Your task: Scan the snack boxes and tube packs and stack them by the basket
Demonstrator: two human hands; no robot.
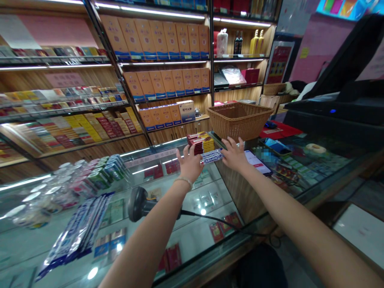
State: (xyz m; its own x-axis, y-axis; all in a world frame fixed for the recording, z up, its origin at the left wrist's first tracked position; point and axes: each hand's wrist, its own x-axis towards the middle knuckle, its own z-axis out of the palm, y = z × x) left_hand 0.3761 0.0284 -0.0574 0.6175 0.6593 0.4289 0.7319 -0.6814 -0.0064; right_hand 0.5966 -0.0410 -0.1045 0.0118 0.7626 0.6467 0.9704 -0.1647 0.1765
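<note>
Both my arms reach out over a glass counter [192, 188]. My left hand [189, 162] and my right hand [234, 154] grip the two ends of a long blue and white carton [211, 156], fingers curled over it. The carton lies on the counter against a stack of red and yellow cartons [201, 143]. A thin bracelet circles my left wrist. A woven basket [238, 120] stands just behind my right hand.
A barcode scanner [139, 204] with its cable lies under my left forearm. Blue packets [78, 232] and small boxes [105, 172] sit at the left. A phone [258, 162], a tape roll [315, 149] and a black till screen [345, 80] are to the right. Stocked shelves [168, 64] line the back.
</note>
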